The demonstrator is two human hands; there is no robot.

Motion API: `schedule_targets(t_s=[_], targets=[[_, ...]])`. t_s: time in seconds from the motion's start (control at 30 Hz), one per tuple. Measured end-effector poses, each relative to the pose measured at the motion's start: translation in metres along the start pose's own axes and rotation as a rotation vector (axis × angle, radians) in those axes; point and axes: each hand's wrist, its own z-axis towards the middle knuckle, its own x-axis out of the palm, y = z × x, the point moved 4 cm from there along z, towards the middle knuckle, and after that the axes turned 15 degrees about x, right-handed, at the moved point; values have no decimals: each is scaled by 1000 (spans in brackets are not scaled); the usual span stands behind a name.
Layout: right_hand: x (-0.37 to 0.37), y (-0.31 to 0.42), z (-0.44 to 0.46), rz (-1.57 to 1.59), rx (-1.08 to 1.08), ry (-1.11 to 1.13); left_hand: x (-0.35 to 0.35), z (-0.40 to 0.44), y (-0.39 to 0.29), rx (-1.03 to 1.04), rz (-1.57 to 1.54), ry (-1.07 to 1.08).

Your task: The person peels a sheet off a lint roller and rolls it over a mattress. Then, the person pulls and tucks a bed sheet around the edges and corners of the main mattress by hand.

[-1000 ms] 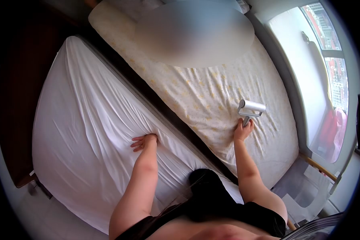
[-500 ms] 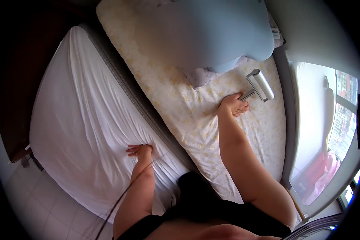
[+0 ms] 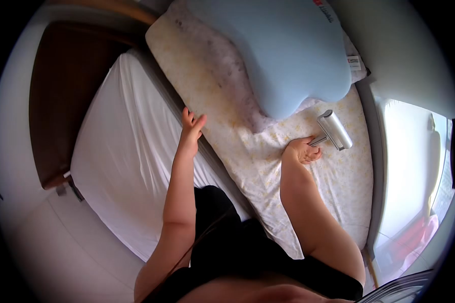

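My right hand point(image 3: 306, 150) is closed around the handle of a silver-grey lint roller point(image 3: 334, 131). The roller's wide head points up and to the right, and the hand rests on the cream, yellow-flowered mattress cover point(image 3: 268, 177). My left hand point(image 3: 192, 126) holds nothing, its fingers apart, over the near edge of that mattress beside the grey bed side. At the far end lies a light blue contoured pillow point(image 3: 288, 55), on top of a pale patterned pillow point(image 3: 232, 70).
On the left is a lower bed with a wrinkled white sheet point(image 3: 119, 151) and a dark wooden headboard point(image 3: 60, 101). A grey rail and a bright window side point(image 3: 414, 166) border the right. Tiled floor point(image 3: 76, 237) shows lower left.
My left hand has lifted off the white sheet and moved up toward the flowered mattress's edge. The right hand still grips the lint roller. The view has shifted, showing more of the pillows.
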Motion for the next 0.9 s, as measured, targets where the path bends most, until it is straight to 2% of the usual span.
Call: schedule_targets(t_s=[0.07, 0.17, 0.3, 0.37, 0.47, 0.6, 0.67, 0.73, 0.8, 0.9], targets=[[-11, 5, 0, 7, 84, -51, 67, 66, -58, -35, -204, 32], [-21, 10, 5, 37, 163, -56, 157, 169, -61, -309, -458, 423], [-16, -4, 1, 120, 80, -120, 178, 251, -8, -412, -188, -134], [-14, 0, 0, 120, 55, -153, 187, 285, 7, -419, -148, -298], [-22, 6, 3, 72, 74, -144, 198, 313, 14, -396, -126, -276], [-19, 5, 0, 52, 74, -158, 192, 312, 6, -340, 54, -276], [-17, 3, 1, 67, 46, -203, 196, 287, -18, -329, 230, -321], [-14, 1, 2, 122, -18, -259, 207, 237, -71, -332, 429, -387], [-17, 1, 1, 110, 14, -230, 203, 208, -107, -334, 626, -472], [-21, 9, 4, 87, 61, -132, 173, 244, -63, -161, 281, -386]])
